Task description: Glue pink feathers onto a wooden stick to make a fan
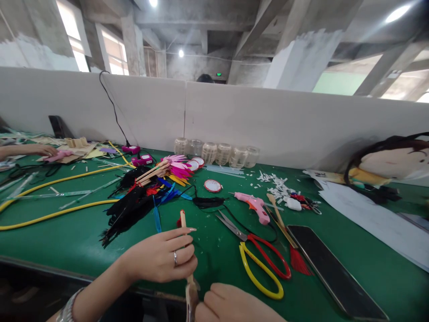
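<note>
My left hand point(161, 257) is closed around a thin wooden stick point(183, 221) that stands nearly upright near the table's front edge, its red-tipped top showing above my fingers. My right hand point(234, 306) sits low at the bottom edge, curled at the stick's lower end point(191, 295); its fingers are mostly hidden. Just right of my hands lie scissors with red and yellow handles point(261, 264). Behind my left hand lies a heap of black, blue and red feathers point(134, 201) and a bundle of sticks with pink and yellow feathers point(170, 170).
A pink glue gun point(254, 205), a dark phone point(331, 268), a red tassel point(296, 259), tape rolls point(212, 185), jars point(217, 153) and yellow tubing point(50, 214) lie on the green table point(351, 223). Another person's hand point(40, 150) works at far left. A white partition point(268, 120) closes the back.
</note>
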Demonstrator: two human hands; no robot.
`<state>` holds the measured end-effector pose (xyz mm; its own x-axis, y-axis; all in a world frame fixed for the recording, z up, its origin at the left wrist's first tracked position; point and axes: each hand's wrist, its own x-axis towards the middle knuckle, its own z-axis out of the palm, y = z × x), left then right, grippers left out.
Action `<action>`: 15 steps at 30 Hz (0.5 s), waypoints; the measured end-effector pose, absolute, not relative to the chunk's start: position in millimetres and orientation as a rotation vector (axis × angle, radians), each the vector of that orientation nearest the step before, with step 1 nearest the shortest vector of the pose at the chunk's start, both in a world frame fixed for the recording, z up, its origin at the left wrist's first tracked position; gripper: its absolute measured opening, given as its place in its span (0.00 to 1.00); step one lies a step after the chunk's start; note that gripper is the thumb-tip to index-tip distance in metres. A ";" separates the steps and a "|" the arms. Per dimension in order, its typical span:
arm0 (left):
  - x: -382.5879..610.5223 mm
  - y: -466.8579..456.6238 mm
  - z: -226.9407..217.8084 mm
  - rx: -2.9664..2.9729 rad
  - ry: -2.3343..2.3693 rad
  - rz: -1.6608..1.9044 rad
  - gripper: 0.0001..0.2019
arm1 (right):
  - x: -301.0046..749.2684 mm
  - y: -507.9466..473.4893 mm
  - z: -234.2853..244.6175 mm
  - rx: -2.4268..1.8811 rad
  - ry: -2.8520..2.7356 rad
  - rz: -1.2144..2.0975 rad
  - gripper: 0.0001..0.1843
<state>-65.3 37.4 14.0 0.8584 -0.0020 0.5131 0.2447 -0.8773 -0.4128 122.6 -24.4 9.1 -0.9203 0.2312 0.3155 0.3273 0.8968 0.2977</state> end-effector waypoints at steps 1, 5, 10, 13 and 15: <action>-64.0 37.6 12.7 -2.565 -0.179 -0.719 0.03 | 123.6 -23.9 12.1 -0.438 -2.787 -0.420 0.19; -59.1 37.4 7.8 -2.578 -0.198 -0.819 0.04 | 129.0 -24.5 28.6 -0.571 -2.634 -0.077 0.25; -50.7 34.0 7.0 -2.608 -0.276 -1.088 0.05 | 128.0 -30.3 38.4 -0.717 -2.268 0.424 0.24; -43.4 33.0 5.8 -2.634 -0.338 -1.284 0.07 | 126.1 -30.5 39.1 -0.820 -2.049 0.594 0.24; -40.1 34.0 2.3 -2.638 -0.420 -1.378 0.06 | 127.0 -28.0 39.7 -0.855 -1.943 0.713 0.25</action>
